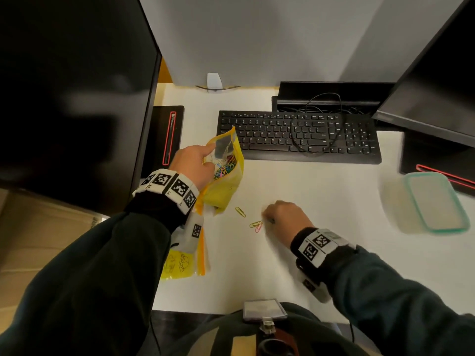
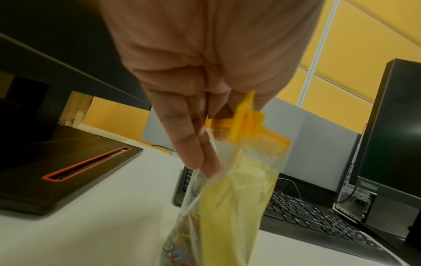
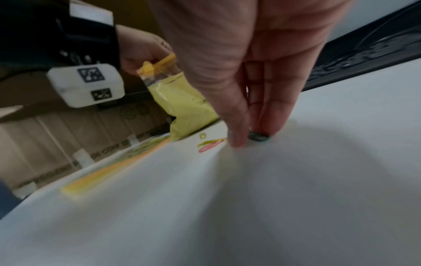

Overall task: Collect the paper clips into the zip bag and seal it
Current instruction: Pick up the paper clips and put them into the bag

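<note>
bag: left hand point(image 1: 191, 164) fingers pinched soft, limp zip bag point(image 1: 226, 173) near its open mouth.
clips: right hand point(image 1: 284, 214) fingers closing on dark clip point(image 3: 258, 137); grip unclear; thin, slippery, light.

Dark green sleeves point(image 1: 97, 265) to both wrists. Black wristbands point(image 1: 312, 244) with white blocks of black square-patterned markers. Badge holder point(image 1: 264, 310) clipped at the chest.

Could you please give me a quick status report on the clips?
Left hand holds bag open. Right hand pinching dark clip. Three clips loose on desk.
</note>
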The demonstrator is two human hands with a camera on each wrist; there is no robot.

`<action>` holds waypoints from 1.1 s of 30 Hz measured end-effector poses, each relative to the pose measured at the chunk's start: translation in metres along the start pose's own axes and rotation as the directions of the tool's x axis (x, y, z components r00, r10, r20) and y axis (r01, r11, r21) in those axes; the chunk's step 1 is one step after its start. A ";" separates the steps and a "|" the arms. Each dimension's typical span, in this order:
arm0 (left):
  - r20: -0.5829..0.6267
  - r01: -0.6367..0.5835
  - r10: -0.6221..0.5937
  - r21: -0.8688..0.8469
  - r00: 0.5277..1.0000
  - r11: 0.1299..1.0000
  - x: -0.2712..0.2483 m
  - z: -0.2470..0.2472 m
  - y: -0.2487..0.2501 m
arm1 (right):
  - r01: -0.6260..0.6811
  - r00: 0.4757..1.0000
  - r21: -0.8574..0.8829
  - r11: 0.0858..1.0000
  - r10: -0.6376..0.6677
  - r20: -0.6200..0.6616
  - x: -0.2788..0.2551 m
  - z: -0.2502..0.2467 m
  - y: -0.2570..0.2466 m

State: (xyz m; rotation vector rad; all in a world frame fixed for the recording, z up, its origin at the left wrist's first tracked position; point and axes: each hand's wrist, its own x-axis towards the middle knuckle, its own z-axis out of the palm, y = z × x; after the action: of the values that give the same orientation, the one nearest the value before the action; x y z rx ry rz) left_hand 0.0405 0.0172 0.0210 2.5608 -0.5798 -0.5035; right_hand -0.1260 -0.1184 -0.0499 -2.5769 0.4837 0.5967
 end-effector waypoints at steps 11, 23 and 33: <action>-0.035 0.063 -0.064 -0.031 0.997 0.998 -0.003 -0.011 -0.009 | 0.280 0.956 0.093 0.955 -0.287 0.060 0.026 -0.004 -0.014; -0.033 0.053 -0.053 -0.025 0.998 0.998 0.005 -0.009 -0.009 | 0.487 0.869 -0.103 0.867 -0.471 0.151 0.038 -0.009 -0.015; -0.024 0.040 -0.041 -0.032 0.999 0.999 0.008 -0.007 -0.009 | 0.082 0.997 -0.028 0.996 -0.082 0.006 0.024 -0.022 0.012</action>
State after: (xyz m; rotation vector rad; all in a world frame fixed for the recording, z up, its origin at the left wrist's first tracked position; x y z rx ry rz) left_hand 0.0531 0.0230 0.0197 2.5494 -0.5082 -0.4902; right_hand -0.1040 -0.1452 -0.0474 -2.6070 0.3686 0.5858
